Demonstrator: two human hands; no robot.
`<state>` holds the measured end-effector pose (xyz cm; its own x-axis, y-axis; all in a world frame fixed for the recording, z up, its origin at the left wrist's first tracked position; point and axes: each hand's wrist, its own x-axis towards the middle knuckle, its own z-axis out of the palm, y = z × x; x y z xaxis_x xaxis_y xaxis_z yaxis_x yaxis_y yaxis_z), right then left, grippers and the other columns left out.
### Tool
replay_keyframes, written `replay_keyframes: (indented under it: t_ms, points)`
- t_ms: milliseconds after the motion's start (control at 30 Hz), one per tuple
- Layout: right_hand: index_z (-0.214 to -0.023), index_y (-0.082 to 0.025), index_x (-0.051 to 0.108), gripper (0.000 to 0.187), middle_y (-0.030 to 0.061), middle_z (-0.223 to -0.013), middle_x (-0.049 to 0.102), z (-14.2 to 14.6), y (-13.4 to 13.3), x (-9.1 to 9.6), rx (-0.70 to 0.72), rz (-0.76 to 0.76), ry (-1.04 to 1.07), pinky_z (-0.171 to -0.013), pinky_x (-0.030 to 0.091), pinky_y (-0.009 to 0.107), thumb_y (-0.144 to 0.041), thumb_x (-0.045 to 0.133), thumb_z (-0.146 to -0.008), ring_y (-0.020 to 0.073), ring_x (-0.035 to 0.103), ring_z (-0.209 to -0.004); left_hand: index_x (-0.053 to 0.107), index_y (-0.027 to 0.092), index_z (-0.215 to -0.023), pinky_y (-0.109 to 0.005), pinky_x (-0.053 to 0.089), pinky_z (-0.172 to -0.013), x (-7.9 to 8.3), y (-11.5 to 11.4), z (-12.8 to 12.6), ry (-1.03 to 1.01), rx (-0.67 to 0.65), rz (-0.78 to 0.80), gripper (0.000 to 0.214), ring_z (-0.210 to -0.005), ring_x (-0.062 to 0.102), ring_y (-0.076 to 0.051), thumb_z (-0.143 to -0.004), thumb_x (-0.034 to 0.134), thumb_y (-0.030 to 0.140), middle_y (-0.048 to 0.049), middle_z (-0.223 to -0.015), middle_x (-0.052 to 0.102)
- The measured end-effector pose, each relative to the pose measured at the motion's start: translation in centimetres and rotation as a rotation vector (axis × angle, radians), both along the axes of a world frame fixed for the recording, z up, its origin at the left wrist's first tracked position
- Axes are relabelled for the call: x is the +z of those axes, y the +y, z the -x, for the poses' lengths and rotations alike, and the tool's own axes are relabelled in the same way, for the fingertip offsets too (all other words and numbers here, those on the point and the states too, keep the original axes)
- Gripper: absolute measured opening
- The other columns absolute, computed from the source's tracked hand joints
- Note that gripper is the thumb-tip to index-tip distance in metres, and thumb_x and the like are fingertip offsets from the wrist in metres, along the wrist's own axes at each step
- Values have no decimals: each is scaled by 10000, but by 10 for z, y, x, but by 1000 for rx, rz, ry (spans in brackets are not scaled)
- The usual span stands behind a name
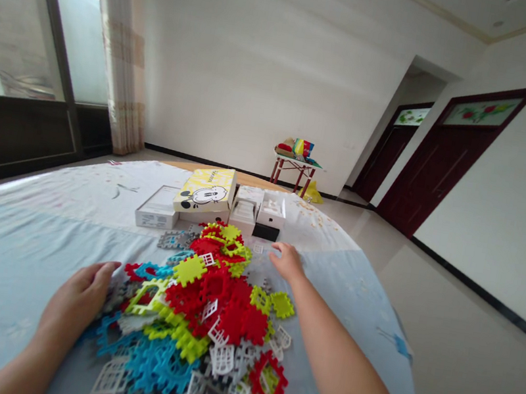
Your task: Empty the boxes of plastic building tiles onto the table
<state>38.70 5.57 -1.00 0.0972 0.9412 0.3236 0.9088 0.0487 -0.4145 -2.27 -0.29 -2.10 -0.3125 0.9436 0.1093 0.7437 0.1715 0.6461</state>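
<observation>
A heap of plastic interlocking building pieces lies on the tablecloth before me. It mixes red pieces, blue pieces, yellow-green pieces and grey ones, with white lattice window pieces among them. My left hand rests at the heap's left edge beside blue and grey pieces; its fingers look loosely extended, partly hidden, and I see nothing held. Beyond the heap's right side, my right hand is open, fingers pointing left towards a small white lattice piece, apart from it.
Behind the heap stand a yellow-and-white cartoon box, an open white box, more white boxes and a black box. Farther off, a small side table carries colourful items by the wall. A curtain hangs at the left.
</observation>
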Motion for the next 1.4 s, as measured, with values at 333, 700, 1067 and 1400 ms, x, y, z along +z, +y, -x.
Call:
replay_keyframes:
  t_ms: [333, 700, 1067, 1400]
  points:
    - [-998, -178, 666, 430, 67, -887, 678, 16, -32, -6, 202, 191, 72, -719, 455, 289, -452, 667, -666, 201, 618, -794, 621, 161, -1101, -333, 429, -857, 3, -1, -4, 16, -7, -3, 531, -1040, 563, -251, -849, 258, 453, -121, -1100, 632]
    - [-988, -156, 654, 268, 75, -925, 652, -8, -35, -18, 91, 16, 293, -772, 473, 296, -209, 565, -741, 162, 596, -774, 621, 153, -1101, -332, 421, -872, 10, -5, -8, 29, -9, 12, 538, -1070, 547, -255, -845, 252, 450, -128, -1141, 619]
    - [-1084, -155, 611, 531, 98, -983, 610, -12, -45, -15, 27, 86, 87, -852, 442, 325, -465, 669, -656, 221, 583, -921, 659, 153, -1047, -311, 458, -788, 4, -1, -3, 72, -18, -57, 487, -972, 595, -245, -842, 313, 426, -115, -1055, 663]
    - [-1082, -164, 605, 418, 98, -1002, 608, -11, -46, -14, -15, 91, -13, -884, 411, 301, -382, 609, -726, 209, 572, -966, 642, 153, -1071, -309, 450, -798, 8, -2, -5, 64, -18, 2, 503, -997, 585, -248, -842, 298, 439, -114, -1085, 649]
